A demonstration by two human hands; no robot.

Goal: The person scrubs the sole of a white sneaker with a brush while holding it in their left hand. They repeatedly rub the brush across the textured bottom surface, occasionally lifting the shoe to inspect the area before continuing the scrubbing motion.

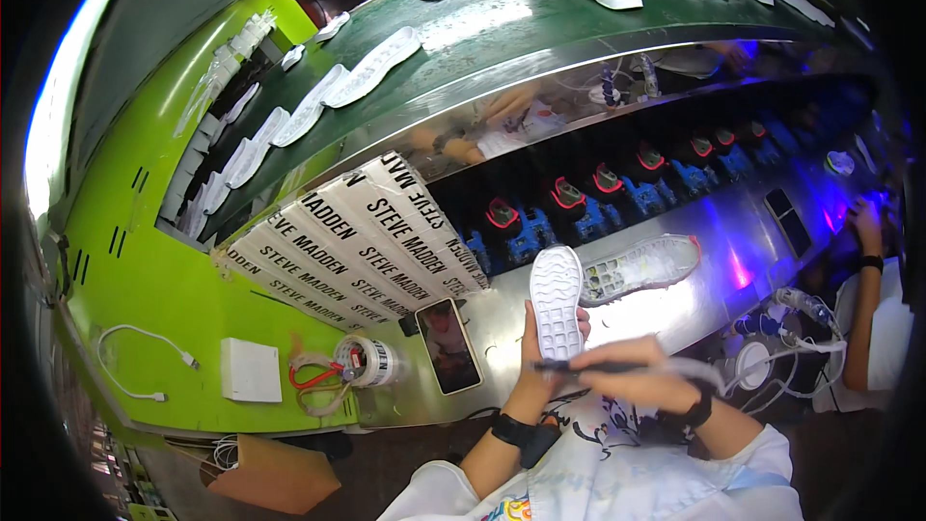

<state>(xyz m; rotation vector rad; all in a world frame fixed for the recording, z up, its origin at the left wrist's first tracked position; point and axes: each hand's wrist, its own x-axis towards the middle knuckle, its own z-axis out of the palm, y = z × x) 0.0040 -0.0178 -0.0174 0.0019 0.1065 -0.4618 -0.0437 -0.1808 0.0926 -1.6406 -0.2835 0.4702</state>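
Upright in front of me, my left hand is closed around the lower part of a white shoe sole, with its wavy and square-patterned tread showing. My right hand grips a dark, slim pen-shaped tool. The tool's tip is close to the sole's lower end; contact cannot be made out. A pale hose trails rightward behind that hand. Just right of the held sole, another sole, greyish with a honeycomb of hollows and a red spot at its tip, lies on the metal bench.
A phone, tape roll, scissors and patterned carton stand left. Behind runs a row of blue-and-red fixtures, then a green conveyor bearing white soles. Tangled hoses and another person's hand are right.
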